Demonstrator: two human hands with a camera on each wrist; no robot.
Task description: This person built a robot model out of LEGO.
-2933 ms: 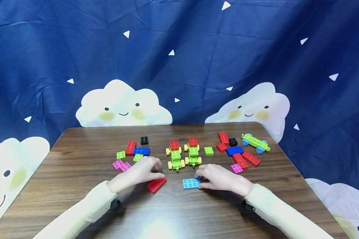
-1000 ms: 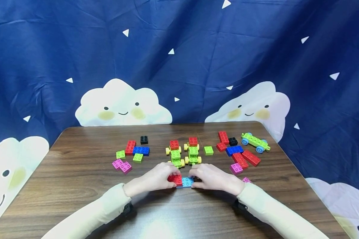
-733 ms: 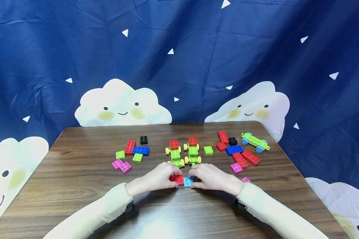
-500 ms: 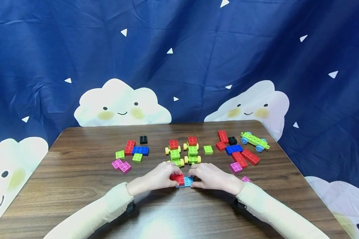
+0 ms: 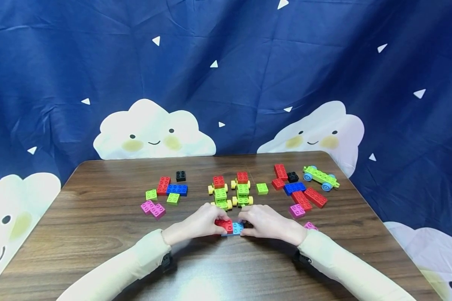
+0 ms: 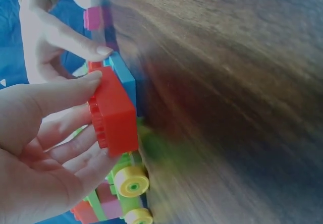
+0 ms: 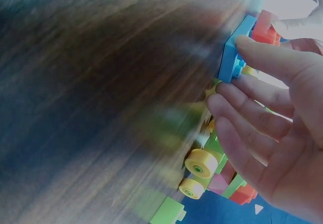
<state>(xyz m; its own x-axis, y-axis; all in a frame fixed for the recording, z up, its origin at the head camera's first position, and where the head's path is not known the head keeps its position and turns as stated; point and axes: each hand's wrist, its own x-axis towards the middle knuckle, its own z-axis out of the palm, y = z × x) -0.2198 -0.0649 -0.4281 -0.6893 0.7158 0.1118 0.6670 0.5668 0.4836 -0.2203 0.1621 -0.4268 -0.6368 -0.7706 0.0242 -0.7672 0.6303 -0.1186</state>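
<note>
My left hand (image 5: pixel 197 223) pinches a red toy building brick (image 5: pixel 227 226) between thumb and fingers. The red brick lies over the left part of a light-blue brick (image 5: pixel 237 228), and in the left wrist view its near end juts out past the blue one (image 6: pixel 126 80). At the blue brick's right end, my right hand (image 5: pixel 269 223) grips it with thumb and fingertips, as the right wrist view also shows. Just beyond the hands stand two small lime-green wheeled cars (image 5: pixel 221 195) with yellow wheels, each topped by a red brick.
To the left lie red, blue, black, lime and pink bricks (image 5: pixel 177 190). On the right are more red, blue, black and pink bricks (image 5: pixel 301 200), plus a lime wheeled base (image 5: pixel 320 177) with blue wheels. One lime brick (image 5: pixel 262 189) sits beside the cars on the wooden table (image 5: pixel 109 188).
From lying apart on the table, the red brick was carried right onto the blue one, which moved slightly left with my right hand. Lately the red brick has edged a little further right.
</note>
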